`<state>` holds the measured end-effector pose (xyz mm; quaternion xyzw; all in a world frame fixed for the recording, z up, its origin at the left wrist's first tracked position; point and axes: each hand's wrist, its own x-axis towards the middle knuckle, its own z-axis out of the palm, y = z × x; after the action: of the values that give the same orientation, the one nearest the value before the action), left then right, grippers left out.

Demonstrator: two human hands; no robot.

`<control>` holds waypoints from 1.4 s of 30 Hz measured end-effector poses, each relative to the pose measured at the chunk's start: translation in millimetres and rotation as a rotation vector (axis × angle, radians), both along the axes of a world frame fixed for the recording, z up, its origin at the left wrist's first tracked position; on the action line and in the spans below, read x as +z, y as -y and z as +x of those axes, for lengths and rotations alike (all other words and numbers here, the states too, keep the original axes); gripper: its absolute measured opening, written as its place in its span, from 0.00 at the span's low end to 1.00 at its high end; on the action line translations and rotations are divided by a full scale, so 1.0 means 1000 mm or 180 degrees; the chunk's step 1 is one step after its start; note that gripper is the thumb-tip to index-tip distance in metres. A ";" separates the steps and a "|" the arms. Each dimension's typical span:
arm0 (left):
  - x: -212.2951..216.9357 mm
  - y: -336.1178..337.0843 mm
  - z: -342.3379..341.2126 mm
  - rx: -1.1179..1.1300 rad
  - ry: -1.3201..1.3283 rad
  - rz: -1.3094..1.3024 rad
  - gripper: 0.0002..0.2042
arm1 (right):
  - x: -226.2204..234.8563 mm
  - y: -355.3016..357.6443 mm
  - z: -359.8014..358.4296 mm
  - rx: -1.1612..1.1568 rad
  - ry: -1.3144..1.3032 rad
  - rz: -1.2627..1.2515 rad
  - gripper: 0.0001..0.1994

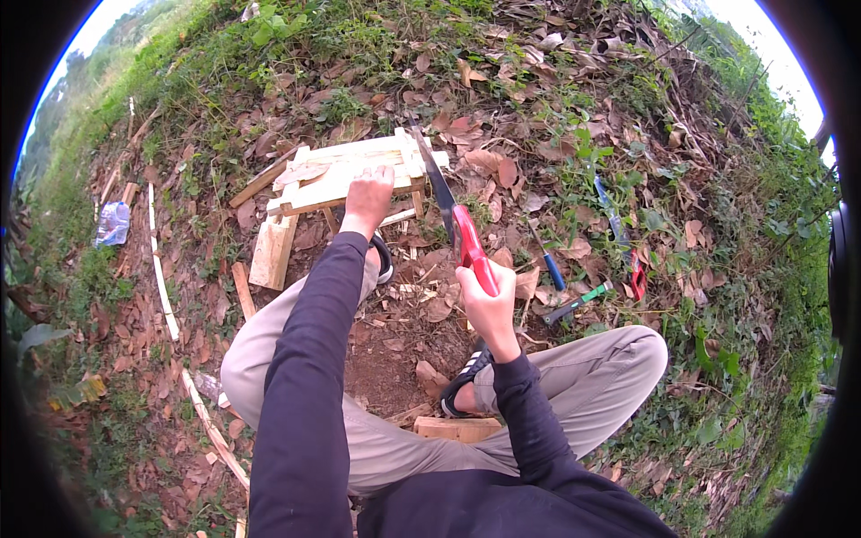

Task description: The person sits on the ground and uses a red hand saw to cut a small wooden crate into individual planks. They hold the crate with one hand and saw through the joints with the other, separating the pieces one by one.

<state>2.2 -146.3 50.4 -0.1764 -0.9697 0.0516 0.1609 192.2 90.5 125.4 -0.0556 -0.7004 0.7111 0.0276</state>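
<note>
Work seen: 1 slatted wooden piece (314, 192) on leaf-strewn ground, ahead of the seated person and a little left of centre. It looks like a low frame: pale boards run across, with a crosspiece (411, 158) near the right end.

Left hand (369, 193): on top of the boards, right of their middle, fingers bent. Cannot tell whether it grips an edge or only bears down.

Right hand (490, 300): wrapped around the red handle (470, 237) of 1 saw (439, 184). The blade points away from the body and lies along the right end of the frame, across a short protruding board end. Contact between teeth and wood cannot be confirmed from this angle.

Step in hand (judgement): trimming at that right end, with the left hand as a clamp. No finished cut can be made out.

Next move calls for (judgement): steady downward load from the left hand, the blade square to the board, and even strokes clear of the crosspiece. Uneven ground could let the frame rock.

Not in use, to the right: 1 hammer (578, 303), 1 blue-handled tool (553, 272) and 1 blue-bladed saw (615, 218). Near the right foot: 1 wood block (457, 429).
</note>
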 end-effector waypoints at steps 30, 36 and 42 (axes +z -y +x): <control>0.039 -0.011 0.003 -0.0446 0.1015 0.0084 0.34 | 0.023 -0.002 0.004 -0.0179 -0.0087 -0.0039 0.14; 0.050 -0.016 0.004 -0.0273 0.1440 -0.0222 0.32 | 0.030 -0.006 0.002 -0.0242 -0.0051 -0.0072 0.13; 0.043 -0.001 -0.013 -0.0398 0.1265 -0.0063 0.31 | 0.016 -0.009 0.004 -0.0152 -0.0140 -0.0294 0.14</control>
<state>-11.1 -145.5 93.1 -0.2446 -0.9690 0.0152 -0.0325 196.3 99.0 141.9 -0.0579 -0.6645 0.7429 0.0573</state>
